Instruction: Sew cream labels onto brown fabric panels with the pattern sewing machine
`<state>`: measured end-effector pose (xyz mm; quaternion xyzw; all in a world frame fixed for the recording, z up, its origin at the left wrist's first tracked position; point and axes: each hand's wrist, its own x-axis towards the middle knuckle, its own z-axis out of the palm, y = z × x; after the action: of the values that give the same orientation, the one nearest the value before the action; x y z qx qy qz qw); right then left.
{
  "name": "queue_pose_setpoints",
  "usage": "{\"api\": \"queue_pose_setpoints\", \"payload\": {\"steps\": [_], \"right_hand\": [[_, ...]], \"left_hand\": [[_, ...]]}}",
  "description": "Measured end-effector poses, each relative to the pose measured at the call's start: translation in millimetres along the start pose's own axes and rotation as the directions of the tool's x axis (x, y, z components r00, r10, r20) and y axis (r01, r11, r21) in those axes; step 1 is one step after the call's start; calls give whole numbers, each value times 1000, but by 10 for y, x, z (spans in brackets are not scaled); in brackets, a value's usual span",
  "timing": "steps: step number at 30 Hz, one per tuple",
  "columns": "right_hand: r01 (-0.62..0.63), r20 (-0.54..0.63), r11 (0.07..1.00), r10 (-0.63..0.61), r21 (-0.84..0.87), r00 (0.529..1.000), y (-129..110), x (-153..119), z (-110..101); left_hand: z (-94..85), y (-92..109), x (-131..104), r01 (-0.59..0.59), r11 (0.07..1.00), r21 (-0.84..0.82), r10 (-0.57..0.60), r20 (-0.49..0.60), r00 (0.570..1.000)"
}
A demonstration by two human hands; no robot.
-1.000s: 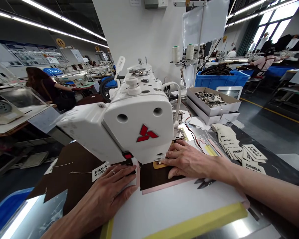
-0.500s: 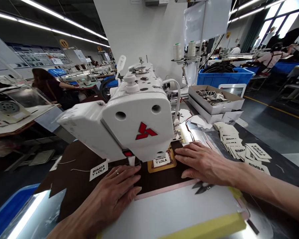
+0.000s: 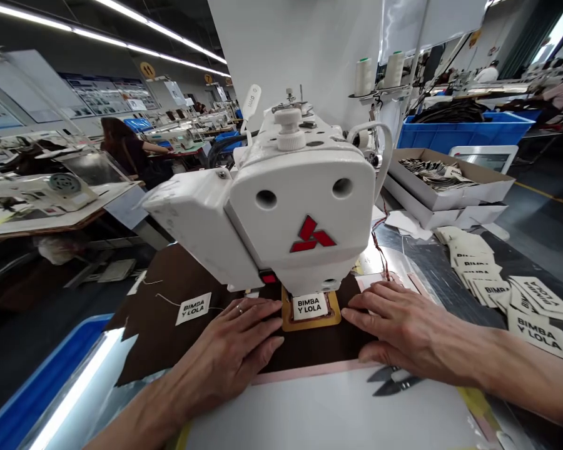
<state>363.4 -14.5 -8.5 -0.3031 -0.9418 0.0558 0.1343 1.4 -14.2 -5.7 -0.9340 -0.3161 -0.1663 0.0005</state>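
Dark brown fabric (image 3: 309, 347) lies beneath the head of a white sewing machine (image 3: 304, 194). A yellow clamp frame (image 3: 311, 324) sits on the fabric, and a white BIMBA Y LOLA label (image 3: 310, 306) shows inside it. My left hand (image 3: 239, 340) rests flat on the fabric, its fingertips at the frame's left edge. On the other side, my right hand (image 3: 403, 325) lies flat with fingers stretched toward the frame's right edge. Thread snips (image 3: 394, 380) lie partly under my right palm. Left of my left hand, another label (image 3: 193, 309) with loose thread lies on the fabric.
Loose labels (image 3: 492, 281) are fanned out at the right. Behind them stands a cardboard box (image 3: 450, 181) of labels, with a blue crate (image 3: 464, 131) further back. Thread cones (image 3: 363, 76) stand behind the machine. A co-worker (image 3: 126, 147) sits at the far left.
The view has swung left and closer, so things sit further right in it. The label in the frame shows more fully now. Both hands remain flat beside the frame.
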Motion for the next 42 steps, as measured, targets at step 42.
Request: {"api": "queue_pose_setpoints", "payload": {"steps": [42], "right_hand": [[18,81,993,-8,-119,997,41,491,-54]], "left_hand": [[168,37,498,-90,994,-60,101,224,969]]}}
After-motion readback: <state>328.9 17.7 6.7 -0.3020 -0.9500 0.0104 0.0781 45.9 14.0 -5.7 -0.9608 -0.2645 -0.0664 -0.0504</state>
